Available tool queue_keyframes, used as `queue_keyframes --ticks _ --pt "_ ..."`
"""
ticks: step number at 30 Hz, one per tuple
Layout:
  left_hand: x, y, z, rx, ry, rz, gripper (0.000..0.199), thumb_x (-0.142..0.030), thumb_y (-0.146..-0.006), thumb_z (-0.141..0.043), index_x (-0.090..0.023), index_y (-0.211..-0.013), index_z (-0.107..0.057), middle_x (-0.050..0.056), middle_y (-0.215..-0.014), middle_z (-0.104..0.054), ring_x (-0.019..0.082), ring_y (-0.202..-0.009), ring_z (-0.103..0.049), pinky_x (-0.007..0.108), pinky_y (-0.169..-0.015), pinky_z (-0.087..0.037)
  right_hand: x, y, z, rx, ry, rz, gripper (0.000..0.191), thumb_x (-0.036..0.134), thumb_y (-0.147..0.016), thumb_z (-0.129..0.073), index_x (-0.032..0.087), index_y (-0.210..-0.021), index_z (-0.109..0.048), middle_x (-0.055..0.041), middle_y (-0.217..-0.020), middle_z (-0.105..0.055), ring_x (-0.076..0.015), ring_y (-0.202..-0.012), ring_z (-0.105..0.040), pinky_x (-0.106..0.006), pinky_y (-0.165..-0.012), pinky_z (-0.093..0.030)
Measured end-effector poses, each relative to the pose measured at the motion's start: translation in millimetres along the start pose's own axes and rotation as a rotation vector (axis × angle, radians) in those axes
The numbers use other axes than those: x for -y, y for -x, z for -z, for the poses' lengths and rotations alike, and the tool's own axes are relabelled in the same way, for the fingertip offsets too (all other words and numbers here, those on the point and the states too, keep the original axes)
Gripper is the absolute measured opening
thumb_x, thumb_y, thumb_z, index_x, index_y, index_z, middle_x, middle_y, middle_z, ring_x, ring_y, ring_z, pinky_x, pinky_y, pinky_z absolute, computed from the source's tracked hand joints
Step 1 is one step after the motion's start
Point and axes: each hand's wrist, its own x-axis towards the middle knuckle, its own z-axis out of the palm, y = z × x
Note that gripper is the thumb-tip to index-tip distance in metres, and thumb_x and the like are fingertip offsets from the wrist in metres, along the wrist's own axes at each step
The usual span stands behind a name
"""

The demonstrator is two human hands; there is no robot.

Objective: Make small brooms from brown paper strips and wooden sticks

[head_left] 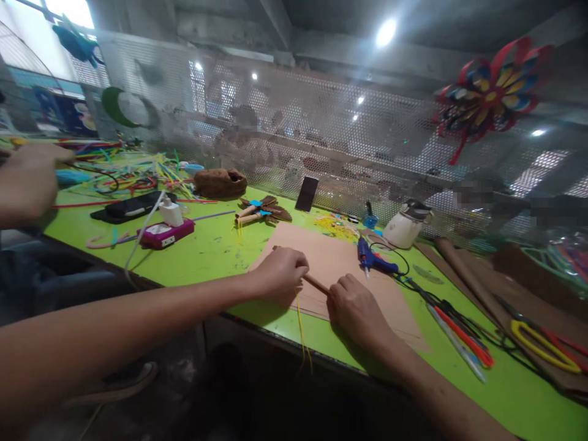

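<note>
Between my hands, over the near edge of a tan paper sheet, is a thin brown stick. My left hand has its fingers closed round the stick's left part, and yellow strands hang below that hand past the table edge. The fingers of my right hand pinch the stick's right end. Beyond the right hand a blue glue gun lies on the sheet. Brown leaf-like pieces with blue bands lie behind my left hand.
A magenta power strip with a white plug stands on the green table. At the far left is another person's hand. A kettle-like white pot, cables, red pens and yellow-handled scissors are to the right.
</note>
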Motion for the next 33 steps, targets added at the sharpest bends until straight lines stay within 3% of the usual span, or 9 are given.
queue_keyframes --ticks 2,3,5,13,20,28,33 --pt "1 -1 -8.5 -0.012 -0.263 -0.391 0.012 -0.020 -0.080 -0.053 -0.016 -0.079 -0.064 0.006 -0.083 -0.065 0.018 -0.081 -0.055 0.032 -0.077 -0.039 -1 1 1 0.004 -0.030 -0.009 0.016 0.012 -0.081 -0.050 0.016 -0.067 -0.057 -0.0061 -0.068 -0.054 -0.0178 -0.069 -0.046 -0.030 -0.060 -0.029" --pt "2 -2 -13.3 0.005 -0.333 -0.523 0.013 -0.019 -0.082 -0.052 -0.016 -0.079 -0.064 0.006 -0.084 -0.065 0.018 -0.082 -0.053 0.032 -0.079 -0.038 -2 2 1 0.008 -0.050 -0.017 0.016 0.012 -0.081 -0.050 0.016 -0.067 -0.057 -0.0057 -0.068 -0.054 -0.0172 -0.068 -0.046 -0.030 -0.059 -0.029" --pt "6 -7 -22.0 0.052 -0.388 -0.652 0.016 -0.019 -0.084 -0.050 -0.016 -0.073 -0.061 0.005 -0.080 -0.062 0.017 -0.079 -0.049 0.031 -0.078 -0.036 -5 1 1 0.027 -0.100 -0.032 0.017 0.013 -0.081 -0.049 0.016 -0.067 -0.058 -0.0052 -0.069 -0.054 -0.0158 -0.067 -0.046 -0.028 -0.058 -0.030" --pt "16 -22 -25.7 0.146 -0.207 -0.708 0.021 -0.022 -0.090 -0.049 -0.016 -0.071 -0.057 0.004 -0.076 -0.058 0.015 -0.077 -0.046 0.028 -0.072 -0.036 -24 -2 1 0.170 -0.213 0.024 0.016 0.016 -0.083 -0.051 0.016 -0.069 -0.059 -0.0043 -0.071 -0.053 -0.0140 -0.067 -0.049 -0.025 -0.058 -0.033" --pt "18 -20 -21.9 0.109 -0.329 -0.744 0.021 -0.022 -0.091 -0.045 -0.016 -0.077 -0.059 0.005 -0.081 -0.057 0.018 -0.085 -0.045 0.031 -0.076 -0.036 -18 8 -2 0.038 -0.246 -0.041 0.017 0.015 -0.088 -0.046 0.016 -0.076 -0.058 -0.0051 -0.077 -0.050 -0.0152 -0.067 -0.045 -0.027 -0.058 -0.035" --pt "17 -25 -16.2 0.149 -0.439 -0.784 0.017 -0.018 -0.089 -0.045 -0.016 -0.087 -0.063 0.007 -0.088 -0.057 0.019 -0.085 -0.046 0.033 -0.077 -0.037 -22 20 1 0.127 -0.250 -0.001 0.017 0.016 -0.092 -0.041 0.014 -0.088 -0.057 -0.0075 -0.079 -0.050 -0.0192 -0.074 -0.045 -0.030 -0.063 -0.038" --pt "18 -30 -20.2 0.195 -0.417 -0.762 0.023 -0.019 -0.091 -0.042 -0.017 -0.085 -0.064 0.007 -0.083 -0.056 0.019 -0.082 -0.045 0.032 -0.074 -0.038 -25 24 2 0.120 -0.256 -0.036 0.023 0.020 -0.094 -0.038 0.015 -0.082 -0.057 -0.0060 -0.076 -0.049 -0.0170 -0.066 -0.043 -0.029 -0.057 -0.037"
